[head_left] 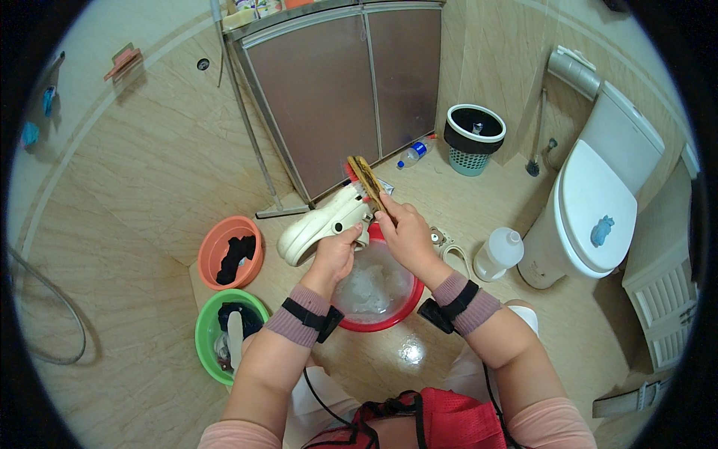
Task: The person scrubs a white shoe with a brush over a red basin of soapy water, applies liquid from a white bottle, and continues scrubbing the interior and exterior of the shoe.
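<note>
Where the cabinet (321, 90) stands at 12 o'clock from the red basin (372, 327), the toilet (598, 198) sits at 2 o'clock. The basin, with cloudy, sudsy water (374, 292) in it, rests on the floor (479, 206) below the hands; the green basin (200, 337) lies at 8 o'clock from it and the smaller orange basin (204, 251) at 9. Held at the red basin's 11 o'clock edge, the white shoe (318, 228) has its long axis running from 8 to 2 o'clock. The left hand (335, 258) has its fingers wrapped round the shoe's near side, and the right hand (407, 228) has its fingers closed on the wooden handle of the brush (366, 179). Smaller than the shoe, the brush points from 5 to 11 o'clock, crossing its 2 o'clock end. Its red bristles (350, 172) face that end, though contact is hard to tell; the brush hand is nearer it.
</note>
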